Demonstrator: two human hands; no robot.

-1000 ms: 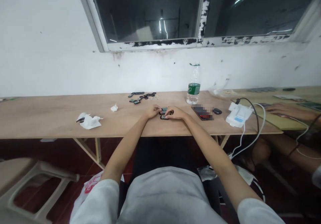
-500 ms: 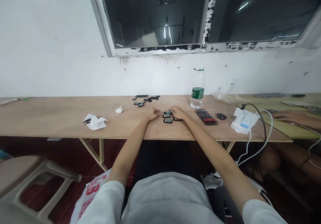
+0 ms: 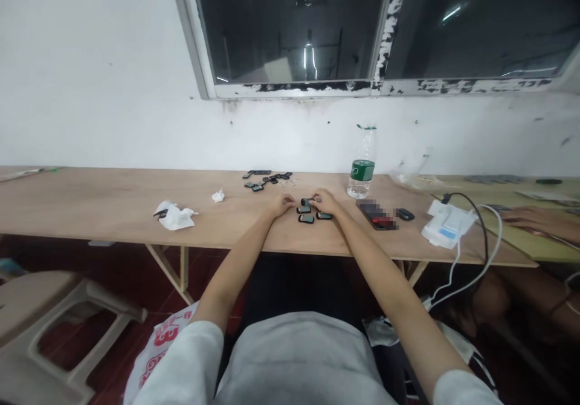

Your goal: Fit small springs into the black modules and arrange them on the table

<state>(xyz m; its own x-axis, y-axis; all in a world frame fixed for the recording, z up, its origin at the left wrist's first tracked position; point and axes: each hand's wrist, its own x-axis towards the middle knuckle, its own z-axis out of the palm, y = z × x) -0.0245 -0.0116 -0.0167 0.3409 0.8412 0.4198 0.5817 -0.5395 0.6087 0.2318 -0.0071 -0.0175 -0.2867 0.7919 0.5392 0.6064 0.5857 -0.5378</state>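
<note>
On the table in the head view lie several small black oblong pieces with grey-green faces. The nearest piece point(image 3: 306, 218) has another piece point(image 3: 303, 210) just behind it. My right hand point(image 3: 324, 200) has its fingertips at the right end of the farthest piece of this group point(image 3: 306, 202), closed on that end. Below this hand, a separate piece point(image 3: 323, 216) lies flat on the wood. My left hand point(image 3: 283, 204) rests at the left side of the group, fingers loosely bent and a little apart, with nothing visible in them.
Farther back are more black pieces point(image 3: 267, 179) and small pale bits point(image 3: 287, 182). Crumpled tissues point(image 3: 176, 216) lie left. On the right stand a water bottle point(image 3: 362, 172), a phone point(image 3: 377, 214), a black mouse-like object point(image 3: 405, 214) and a white box with cables point(image 3: 446, 223). Another person's hand point(image 3: 528, 216) is far right.
My right hand has moved off the front right piece, back to the farthest one, uncovering the former. The left hand's fingers have drawn in. The whole view has shifted slightly.
</note>
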